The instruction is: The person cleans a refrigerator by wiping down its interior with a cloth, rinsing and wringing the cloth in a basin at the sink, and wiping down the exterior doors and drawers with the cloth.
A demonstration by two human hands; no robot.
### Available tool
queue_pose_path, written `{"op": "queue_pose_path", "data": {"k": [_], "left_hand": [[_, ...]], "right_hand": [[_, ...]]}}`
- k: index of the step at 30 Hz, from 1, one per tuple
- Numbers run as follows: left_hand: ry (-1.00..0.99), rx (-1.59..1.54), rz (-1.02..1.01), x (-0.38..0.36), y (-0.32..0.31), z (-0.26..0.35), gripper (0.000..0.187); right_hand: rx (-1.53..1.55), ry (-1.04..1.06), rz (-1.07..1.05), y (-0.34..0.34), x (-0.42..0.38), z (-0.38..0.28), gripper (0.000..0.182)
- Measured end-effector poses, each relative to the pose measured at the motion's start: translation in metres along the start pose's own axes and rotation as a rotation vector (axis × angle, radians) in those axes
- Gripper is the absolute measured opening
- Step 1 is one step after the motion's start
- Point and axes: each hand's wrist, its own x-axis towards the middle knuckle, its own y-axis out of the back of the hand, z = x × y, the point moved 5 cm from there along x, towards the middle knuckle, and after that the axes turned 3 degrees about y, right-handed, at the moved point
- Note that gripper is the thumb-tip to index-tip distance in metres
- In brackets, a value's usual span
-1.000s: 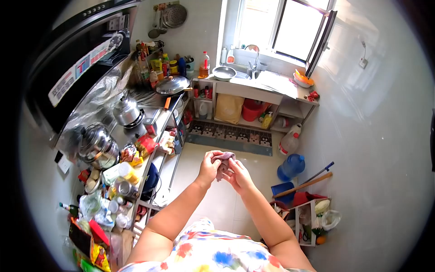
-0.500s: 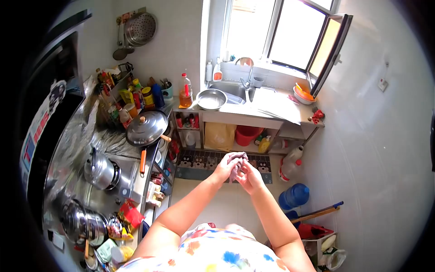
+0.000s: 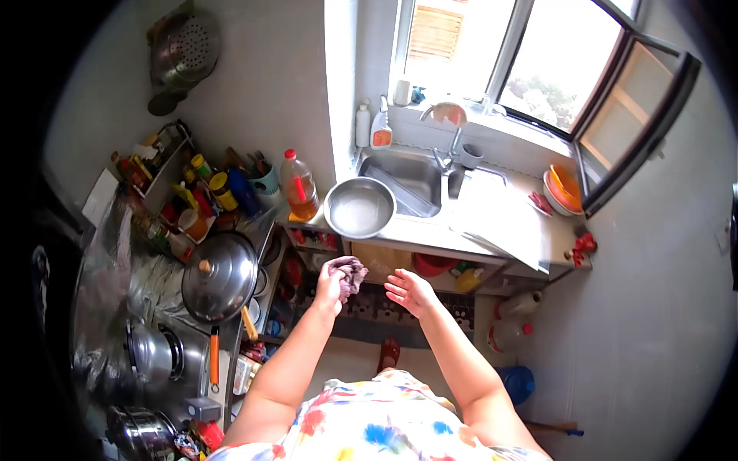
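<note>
A crumpled purplish-grey cloth point(image 3: 351, 275) is bunched in my left hand point(image 3: 330, 286), whose fingers are closed around it. My right hand point(image 3: 410, 293) is held a little to the right with its fingers apart and nothing in it. Both hands are in the air in front of the counter's edge. Just beyond them, a round metal basin point(image 3: 360, 208) with what looks like water in it sits on the counter. Behind it is the steel sink point(image 3: 415, 180) with a curved faucet point(image 3: 453, 146).
On the left, a lidded pan point(image 3: 221, 276) with an orange handle and a metal kettle point(image 3: 152, 352) stand by the stove. An oil bottle point(image 3: 299, 187) is beside the basin. The open window point(image 3: 638, 123) juts inward at right. A patterned mat point(image 3: 369, 307) lies on the floor.
My hands have come apart; the cloth, earlier between both, is now in the left only. The view has moved nearer to the sink and counter.
</note>
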Motion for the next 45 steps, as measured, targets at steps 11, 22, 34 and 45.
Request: {"op": "queue_pose_path", "data": {"k": [11, 22, 34, 45], "left_hand": [[-0.029, 0.056, 0.130, 0.146, 0.020, 0.037, 0.030], [0.039, 0.114, 0.023, 0.242, -0.003, 0.077, 0.032], [0.048, 0.118, -0.220, 0.284, -0.090, 0.089, 0.035], [0.229, 0.144, -0.219, 0.347, -0.136, -0.005, 0.028]], "right_hand": [[-0.318, -0.195, 0.204, 0.009, 0.233, -0.028, 0.058], [-0.259, -0.124, 0.221, -0.002, 0.247, -0.029, 0.030], [-0.145, 0.007, 0.398, 0.023, 0.156, -0.113, 0.026], [-0.220, 0.177, 0.554, 0.108, 0.121, -0.227, 0.046]]}}
